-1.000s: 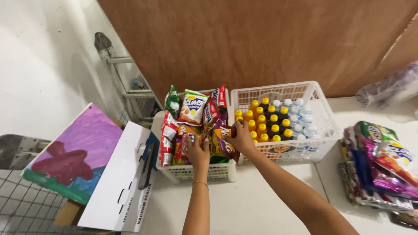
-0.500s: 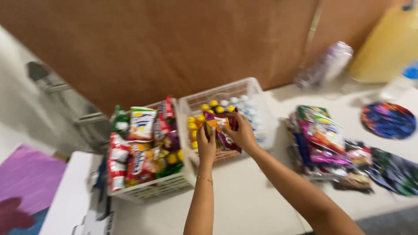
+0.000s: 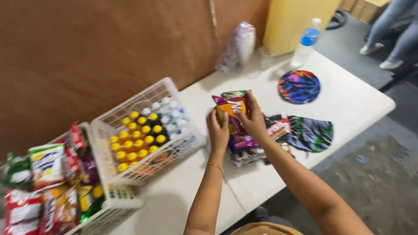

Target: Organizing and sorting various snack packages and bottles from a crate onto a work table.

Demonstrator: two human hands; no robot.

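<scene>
Both my hands hold one snack packet (image 3: 233, 109), red and purple with orange, just above a stack of snack packets (image 3: 252, 143) on the white table (image 3: 348, 100). My left hand (image 3: 217, 130) grips the packet's left edge. Its right side is gripped by my right hand (image 3: 251, 119). A thin bracelet sits on my left wrist.
A white basket of small bottles with yellow and white caps (image 3: 146, 132) stands left of my hands. Another basket of snack packets (image 3: 52, 187) is at far left. Two colourful round cloths (image 3: 299, 86) (image 3: 310, 132), a water bottle (image 3: 306, 41), a plastic bag (image 3: 238, 45) lie beyond. A person's legs (image 3: 394, 32) at top right.
My hands have carried a snack packet from the basket at left over to the stack of packets on the right. The view has swung right with them.
</scene>
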